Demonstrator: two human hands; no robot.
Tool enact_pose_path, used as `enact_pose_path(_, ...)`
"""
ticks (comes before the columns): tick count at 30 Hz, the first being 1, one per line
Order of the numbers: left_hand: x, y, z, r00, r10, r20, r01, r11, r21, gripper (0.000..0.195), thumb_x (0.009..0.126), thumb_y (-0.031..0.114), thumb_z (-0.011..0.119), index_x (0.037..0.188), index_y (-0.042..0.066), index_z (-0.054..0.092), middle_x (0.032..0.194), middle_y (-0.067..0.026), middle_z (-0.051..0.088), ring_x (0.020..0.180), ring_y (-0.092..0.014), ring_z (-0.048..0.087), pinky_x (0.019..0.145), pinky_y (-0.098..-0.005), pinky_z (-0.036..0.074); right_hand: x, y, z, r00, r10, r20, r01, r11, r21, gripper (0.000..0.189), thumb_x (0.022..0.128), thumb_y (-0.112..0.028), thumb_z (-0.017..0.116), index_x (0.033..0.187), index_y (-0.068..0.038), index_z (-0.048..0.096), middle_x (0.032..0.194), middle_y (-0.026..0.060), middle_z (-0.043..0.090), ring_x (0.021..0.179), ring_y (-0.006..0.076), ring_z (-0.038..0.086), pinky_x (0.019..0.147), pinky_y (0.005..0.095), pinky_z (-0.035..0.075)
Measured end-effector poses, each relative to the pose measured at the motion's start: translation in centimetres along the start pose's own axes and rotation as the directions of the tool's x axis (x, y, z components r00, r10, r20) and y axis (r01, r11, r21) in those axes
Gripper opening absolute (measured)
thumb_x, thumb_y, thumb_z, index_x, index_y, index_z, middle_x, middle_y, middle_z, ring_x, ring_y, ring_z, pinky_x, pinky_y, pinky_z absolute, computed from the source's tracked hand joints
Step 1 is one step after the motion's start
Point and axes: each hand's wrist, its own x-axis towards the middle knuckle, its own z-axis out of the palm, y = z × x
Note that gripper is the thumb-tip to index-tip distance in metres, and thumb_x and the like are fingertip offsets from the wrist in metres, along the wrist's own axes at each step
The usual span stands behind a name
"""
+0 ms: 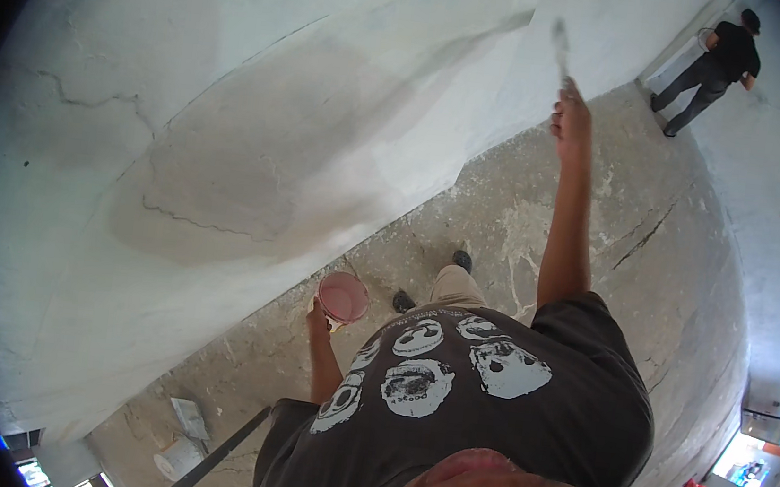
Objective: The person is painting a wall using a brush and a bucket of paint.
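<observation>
My right hand (571, 123) is raised at arm's length beside the wall, gripping the handle of a slim tool (560, 46). Motion blurs the tool's far end, so I cannot tell whether it is a paintbrush or a scraper. Low on the left, my left hand (315, 320) holds a small pinkish bucket (343, 298) by its side. The bucket's open mouth faces up, but its contents are hard to make out. Before me stretches a pale plastered wall (374, 121) with darker grey patches and thin cracks. Any contact between tool and wall is not plain.
A person (718, 68) in dark clothes stands at the far right wall. Cracked, spattered concrete floor (508, 206) lies underfoot. Behind on the left are a white bucket (178, 458), a light-coloured packet (190, 418) and a dark pole (218, 454). A wall corner juts out ahead.
</observation>
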Motion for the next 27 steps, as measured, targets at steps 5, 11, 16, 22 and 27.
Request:
enact_pose_path(5, 0.3, -0.5, -0.1, 0.999, -0.045, -0.023, 0.048, 0.991, 0.128, 0.062, 0.090, 0.064, 0.049, 0.066, 0.007, 0.054, 0.049, -0.0012, 0.042, 0.038, -0.015, 0.040, 0.035, -0.0309, 0.030, -9.8, 2.3, 6.9, 0.886, 0.233, 0.401, -0.080, 0.929, -0.362, 0.044, 0.098, -0.024, 0.055, 0.141, -0.025, 0.048, 0.062, -0.0072, 0.044, 0.045, 0.0018, 0.033, 0.036, 0.0176, 0.027)
enact_pose_path(11, 1.5, -1.9, -0.1, 0.991, -0.067, -0.115, 0.096, 0.960, 0.264, 0.080, 0.085, 0.072, 0.049, 0.089, -0.006, 0.065, 0.065, -0.0117, 0.058, 0.050, -0.024, 0.054, 0.044, -0.0370, 0.042, -15.8, 5.1, 7.1, 0.687, 0.327, 0.649, -0.157, 0.939, -0.307, 0.049, 0.096, -0.018, 0.057, 0.144, -0.018, 0.044, 0.060, -0.0072, 0.043, 0.043, 0.0023, 0.030, 0.037, 0.0202, 0.024)
enact_pose_path(16, 1.2, -2.5, 0.1, 0.982, -0.109, -0.152, 0.154, 0.933, 0.326, 0.093, 0.084, 0.076, 0.045, 0.106, -0.012, 0.063, 0.085, -0.0208, 0.067, 0.076, -0.032, 0.065, 0.064, -0.0411, 0.051, -10.3, 2.5, 3.3, 0.874, 0.212, 0.438, -0.096, 0.958, -0.271, 0.047, 0.095, -0.013, 0.056, 0.141, -0.016, 0.048, 0.066, -0.0071, 0.048, 0.043, 0.0014, 0.030, 0.036, 0.0187, 0.024)
enact_pose_path(22, 1.5, -3.9, 0.3, 0.982, 0.111, -0.155, -0.107, 0.994, 0.035, 0.090, 0.086, 0.074, 0.044, 0.123, -0.007, 0.058, 0.115, -0.0184, 0.064, 0.109, -0.031, 0.060, 0.091, -0.0381, 0.047, -4.2, 0.7, 0.6, 0.999, -0.019, -0.050, 0.017, 0.998, -0.056, 0.047, 0.095, -0.011, 0.055, 0.141, -0.017, 0.048, 0.067, -0.0058, 0.048, 0.044, 0.0009, 0.031, 0.034, 0.0177, 0.023)
enact_pose_path(27, 1.7, -5.5, -0.6, 0.979, 0.121, -0.166, -0.120, 0.993, 0.013, 0.084, 0.087, 0.070, 0.049, 0.126, -0.004, 0.057, 0.116, -0.0171, 0.064, 0.108, -0.028, 0.060, 0.090, -0.0374, 0.047, -8.6, 0.8, 6.0, 0.951, 0.196, 0.238, -0.142, 0.964, -0.224, 0.046, 0.096, -0.016, 0.056, 0.142, -0.021, 0.048, 0.066, -0.0061, 0.045, 0.046, 0.0015, 0.032, 0.037, 0.0178, 0.024)
